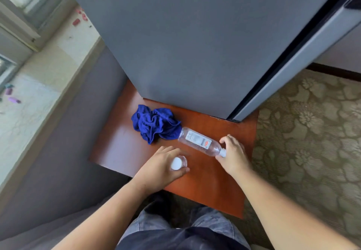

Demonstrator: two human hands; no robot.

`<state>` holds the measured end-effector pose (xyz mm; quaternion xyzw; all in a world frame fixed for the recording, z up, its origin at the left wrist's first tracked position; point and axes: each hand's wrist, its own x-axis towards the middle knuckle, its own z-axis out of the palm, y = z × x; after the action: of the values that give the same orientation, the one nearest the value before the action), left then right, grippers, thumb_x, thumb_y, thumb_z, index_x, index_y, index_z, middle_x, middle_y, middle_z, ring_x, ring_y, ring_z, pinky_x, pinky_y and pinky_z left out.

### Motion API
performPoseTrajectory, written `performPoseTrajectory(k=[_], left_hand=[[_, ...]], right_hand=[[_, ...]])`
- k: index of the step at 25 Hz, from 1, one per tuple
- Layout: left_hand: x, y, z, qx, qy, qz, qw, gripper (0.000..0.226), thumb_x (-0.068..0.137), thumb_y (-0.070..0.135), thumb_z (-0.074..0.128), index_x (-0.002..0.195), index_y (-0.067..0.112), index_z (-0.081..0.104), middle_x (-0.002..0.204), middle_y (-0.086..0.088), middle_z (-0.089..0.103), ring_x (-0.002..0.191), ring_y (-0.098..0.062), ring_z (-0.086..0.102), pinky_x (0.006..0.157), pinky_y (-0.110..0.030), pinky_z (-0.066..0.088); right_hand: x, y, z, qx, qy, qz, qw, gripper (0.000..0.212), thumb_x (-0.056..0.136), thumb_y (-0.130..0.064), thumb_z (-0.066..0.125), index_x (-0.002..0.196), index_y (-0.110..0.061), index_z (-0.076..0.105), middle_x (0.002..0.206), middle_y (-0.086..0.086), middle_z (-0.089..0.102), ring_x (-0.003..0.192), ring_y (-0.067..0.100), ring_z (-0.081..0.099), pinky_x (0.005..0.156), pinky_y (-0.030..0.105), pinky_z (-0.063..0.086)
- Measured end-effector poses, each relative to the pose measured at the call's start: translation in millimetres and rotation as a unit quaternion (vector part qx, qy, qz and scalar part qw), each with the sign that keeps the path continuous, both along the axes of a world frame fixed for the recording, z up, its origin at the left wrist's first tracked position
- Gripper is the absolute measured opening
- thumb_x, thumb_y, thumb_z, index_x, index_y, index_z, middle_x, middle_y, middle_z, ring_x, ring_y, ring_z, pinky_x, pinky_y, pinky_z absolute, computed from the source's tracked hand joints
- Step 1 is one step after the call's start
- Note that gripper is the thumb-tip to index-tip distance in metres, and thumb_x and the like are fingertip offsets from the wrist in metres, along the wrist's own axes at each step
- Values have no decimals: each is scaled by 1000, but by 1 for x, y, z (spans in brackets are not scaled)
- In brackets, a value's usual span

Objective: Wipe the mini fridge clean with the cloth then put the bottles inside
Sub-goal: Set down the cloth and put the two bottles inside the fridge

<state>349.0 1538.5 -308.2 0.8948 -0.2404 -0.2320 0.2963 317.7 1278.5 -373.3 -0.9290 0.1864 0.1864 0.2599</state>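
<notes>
Nothing here can actually be read. The only printed thing in view is the label [198,140] on the clear bottle [212,148] lying on its side. It is a white panel with grey lines of small print and a small red mark at the end nearer the neck, all too blurred to give letters, a brand or numbers. The upright bottle [176,163], held in the left hand [160,167], shows the camera only its white cap, so any label on it is hidden.
</notes>
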Motion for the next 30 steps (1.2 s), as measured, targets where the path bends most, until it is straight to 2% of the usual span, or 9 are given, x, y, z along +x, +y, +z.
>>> performPoseTrajectory(k=[4, 8, 11, 16, 18, 21, 23, 26, 30], left_hand=[[-12, -19, 7, 5, -2, 105, 994, 33, 87, 45, 70, 118, 35, 67, 108, 17, 67, 107, -9, 59, 95, -24, 44], [-23, -32, 14, 22, -16, 167, 986, 17, 88, 40, 70, 104, 33, 73, 120, 21, 68, 115, -6, 55, 93, -20, 37], [-28, -39, 30, 4, -22, 202, 979, 8, 87, 34, 69, 95, 32, 72, 116, 20, 72, 112, -5, 61, 95, -28, 47], [-28, -68, 69, -25, -72, 127, 989, 25, 83, 28, 65, 107, 35, 70, 100, 20, 71, 99, -8, 56, 88, -25, 46], [-25, -83, 88, -47, -108, 84, 990, 25, 85, 37, 68, 109, 36, 68, 102, 21, 71, 98, -9, 56, 88, -25, 46], [-23, -97, 111, -90, -128, 42, 987, 43, 81, 58, 71, 120, 40, 64, 110, 18, 70, 105, -6, 60, 91, -25, 46], [-23, -105, 129, -118, -115, 25, 986, 54, 76, 69, 72, 124, 44, 64, 101, 14, 67, 96, -1, 60, 84, -23, 47], [-28, -116, 146, -142, -107, 22, 984, 50, 73, 68, 76, 118, 51, 65, 89, 12, 54, 88, 0, 56, 73, -23, 46], [-33, -122, 164, -172, -83, 24, 981, 50, 75, 64, 80, 119, 47, 65, 108, 19, 68, 106, 2, 62, 93, -33, 53]], right_hand=[[-16, -2, -3, 44, -9, 20, 999, 36, 88, -9, 75, 115, -19, 53, 120, 7, 64, 114, 29, 62, 90, 37, 51], [-37, -14, 10, 106, -89, 12, 990, 35, 88, -9, 73, 120, -18, 61, 114, 5, 58, 104, 27, 62, 86, 33, 49], [-46, -25, 43, 132, -193, -16, 972, 36, 85, -7, 76, 118, -19, 69, 112, 1, 61, 104, 22, 63, 89, 24, 45], [-50, -28, 114, 150, -283, -57, 946, 43, 83, -16, 83, 122, -24, 69, 117, -10, 70, 105, 11, 67, 93, 31, 56], [-54, -27, 143, 144, -321, -62, 934, 44, 81, -19, 85, 121, -28, 69, 114, -13, 72, 103, 10, 68, 92, 35, 58], [-64, -25, 184, 136, -356, -70, 922, 37, 81, -27, 84, 114, -34, 69, 107, -17, 74, 99, 7, 69, 87, 36, 59], [-69, -25, 207, 144, -359, -63, 920, 35, 81, -30, 83, 112, -35, 70, 105, -18, 74, 99, 7, 69, 86, 35, 59], [-71, -26, 232, 162, -342, -25, 925, 33, 82, -31, 83, 112, -37, 70, 106, -22, 73, 105, 3, 67, 87, 29, 59], [-63, -36, 248, 186, -349, -8, 918, 31, 83, -32, 84, 111, -36, 72, 102, -24, 74, 101, 2, 67, 84, 25, 58]])
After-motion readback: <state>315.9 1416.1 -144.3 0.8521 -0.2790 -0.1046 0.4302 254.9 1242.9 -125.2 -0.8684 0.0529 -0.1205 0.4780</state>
